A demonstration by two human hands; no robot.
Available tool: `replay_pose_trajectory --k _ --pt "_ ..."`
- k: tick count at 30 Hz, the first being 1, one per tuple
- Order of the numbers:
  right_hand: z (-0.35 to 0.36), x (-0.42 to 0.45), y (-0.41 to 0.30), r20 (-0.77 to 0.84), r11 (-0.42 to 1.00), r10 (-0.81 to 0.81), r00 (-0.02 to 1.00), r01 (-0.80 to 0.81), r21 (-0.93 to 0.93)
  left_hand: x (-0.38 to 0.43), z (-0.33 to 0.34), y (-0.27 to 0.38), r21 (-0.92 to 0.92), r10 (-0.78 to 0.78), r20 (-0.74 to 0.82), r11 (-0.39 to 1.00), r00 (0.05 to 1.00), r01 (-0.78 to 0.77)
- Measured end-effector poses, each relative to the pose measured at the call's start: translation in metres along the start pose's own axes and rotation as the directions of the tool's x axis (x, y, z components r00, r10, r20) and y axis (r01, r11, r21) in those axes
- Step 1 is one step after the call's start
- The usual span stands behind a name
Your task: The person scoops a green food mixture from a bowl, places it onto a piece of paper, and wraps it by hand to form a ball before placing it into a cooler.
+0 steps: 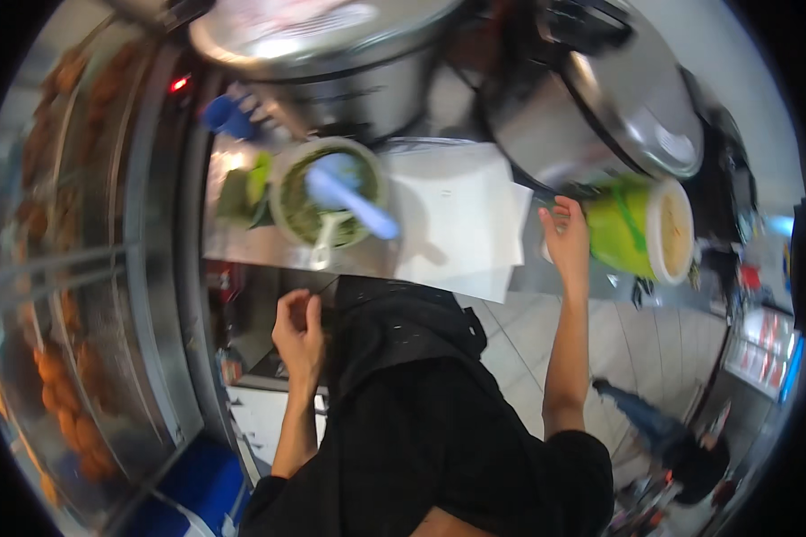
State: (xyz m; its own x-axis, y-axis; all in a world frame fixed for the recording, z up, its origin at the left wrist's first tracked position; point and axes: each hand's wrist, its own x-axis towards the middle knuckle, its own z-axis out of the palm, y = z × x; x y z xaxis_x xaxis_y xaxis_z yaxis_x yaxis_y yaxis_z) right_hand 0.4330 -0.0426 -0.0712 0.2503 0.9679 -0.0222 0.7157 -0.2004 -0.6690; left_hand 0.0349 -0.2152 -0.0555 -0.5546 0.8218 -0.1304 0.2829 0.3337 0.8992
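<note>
My left hand (297,330) hangs below the counter's front edge, loosely curled, a gap between thumb and fingers and nothing visible in it. Over the counter, my right hand (567,236) is empty with its fingers apart. It is just right of a stack of white paper sheets (467,201) and close to a lime-green bucket (618,228); blur hides whether it touches anything. Left of the sheets, a white-rimmed tub (283,201) holds a green chopped mixture. A light-blue ladle (352,198) and a white-handled utensil (324,245) rest in the tub.
Two large steel pots (369,101) (544,127) stand behind the sheets. A glass-fronted cabinet (134,221) with hanging browned food (64,389) lines the left. Blue cups (230,117) sit at the back left. A person (692,463) is at the lower right, beyond the tiled floor.
</note>
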Motion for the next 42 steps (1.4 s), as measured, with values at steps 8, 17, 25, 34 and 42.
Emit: replay_pose_trajectory --k 8,17,25,34,42 --pt "0.090 -0.062 -0.220 0.500 0.755 -0.544 0.674 0.653 -0.060 0.061 0.020 0.078 0.396 0.072 0.225 0.904 0.972 -0.159" --pt "0.116 -0.053 -0.263 0.610 0.492 -0.553 0.568 0.813 -0.311 0.071 -0.023 0.103 0.496 0.214 0.266 0.806 0.940 -0.323" --pt "0.126 -0.050 -0.281 0.623 0.611 -0.421 0.659 0.714 -0.342 0.074 -0.041 0.086 0.423 0.044 0.255 0.893 0.966 -0.153" --pt "0.088 -0.036 -0.288 0.710 0.828 -0.169 0.683 0.489 -0.274 0.077 -0.065 0.092 0.080 0.130 0.007 0.988 0.991 -0.130" --pt "0.150 -0.055 -0.283 0.527 0.756 -0.217 0.822 0.483 -0.442 0.115 0.011 0.056 -0.142 0.437 -0.187 0.874 0.880 -0.464"
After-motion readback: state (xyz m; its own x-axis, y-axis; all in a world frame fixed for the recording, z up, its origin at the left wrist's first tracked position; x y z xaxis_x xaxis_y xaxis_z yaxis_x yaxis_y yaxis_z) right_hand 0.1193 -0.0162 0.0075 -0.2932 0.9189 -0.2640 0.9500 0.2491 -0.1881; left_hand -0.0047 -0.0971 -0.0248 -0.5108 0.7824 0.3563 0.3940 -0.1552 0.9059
